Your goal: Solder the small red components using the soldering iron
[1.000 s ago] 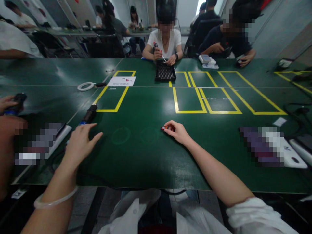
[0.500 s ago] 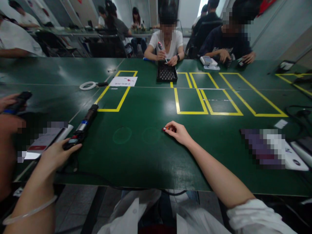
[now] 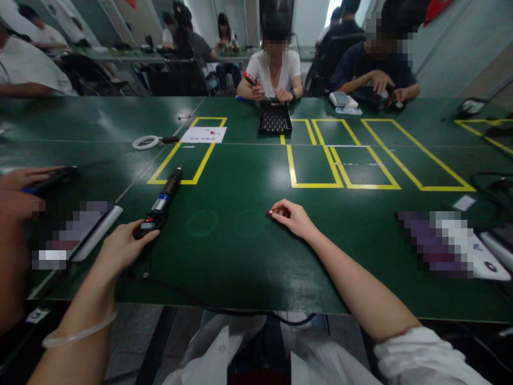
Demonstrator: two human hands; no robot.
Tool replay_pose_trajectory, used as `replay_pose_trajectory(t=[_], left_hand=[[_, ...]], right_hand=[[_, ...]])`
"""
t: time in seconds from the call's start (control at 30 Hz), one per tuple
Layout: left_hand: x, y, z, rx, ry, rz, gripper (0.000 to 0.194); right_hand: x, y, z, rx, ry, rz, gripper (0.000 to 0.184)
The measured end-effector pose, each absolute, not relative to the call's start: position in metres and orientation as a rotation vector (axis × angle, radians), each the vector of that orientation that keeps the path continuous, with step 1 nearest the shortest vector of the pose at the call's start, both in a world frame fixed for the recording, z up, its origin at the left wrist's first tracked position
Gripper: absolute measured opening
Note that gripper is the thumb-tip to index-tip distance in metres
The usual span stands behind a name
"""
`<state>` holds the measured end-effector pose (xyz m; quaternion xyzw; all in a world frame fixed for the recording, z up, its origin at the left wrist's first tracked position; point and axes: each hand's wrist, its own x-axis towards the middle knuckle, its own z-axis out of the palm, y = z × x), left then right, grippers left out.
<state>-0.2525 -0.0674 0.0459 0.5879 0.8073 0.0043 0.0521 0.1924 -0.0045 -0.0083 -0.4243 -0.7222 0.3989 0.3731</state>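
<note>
My left hand is wrapped round the rear end of a corded electric screwdriver, black with a blue and silver band. Its thin bit points away from me, toward a yellow-taped rectangle on the green table. The power cord runs from its rear along the near edge. Over the middle of the table, my right hand pinches a small red piece between thumb and fingers. Most of that piece is hidden, so its kind cannot be made out.
A phone-like device lies left, beside a co-worker's hand on another dark tool. Opposite, a person works over a black tray. White tape roll, paper sheet and a white box lie around.
My left hand has carried the electric screwdriver to the right and slightly forward; its thin bit now shows at the tip. My right hand stays put with the red piece.
</note>
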Motion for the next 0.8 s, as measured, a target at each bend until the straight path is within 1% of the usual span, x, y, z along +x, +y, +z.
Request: replay_pose_trajectory(t=[0.1, 0.17, 0.53, 0.8], left_hand=[[-0.23, -0.06, 0.044, 1.819, 2.32, 0.038, 0.074], [-0.213, -0.053, 0.042, 1.893, 2.242, 0.077, 0.074], [-0.091, -0.013, 0.037, 2.169, 1.882, 0.218, 0.06], [-0.026, -0.005, 0.035, 2.258, 1.697, 0.251, 0.05]], right_hand=[[0.192, -0.004, -0.008, -1.074, -1.866, 0.981, 0.016], [0.193, -0.004, -0.008, -1.061, -1.871, 0.952, 0.015], [0.193, -0.003, -0.01, -1.038, -1.773, 1.024, 0.02], [0.193, -0.003, -0.011, -1.034, -1.823, 0.861, 0.014]])
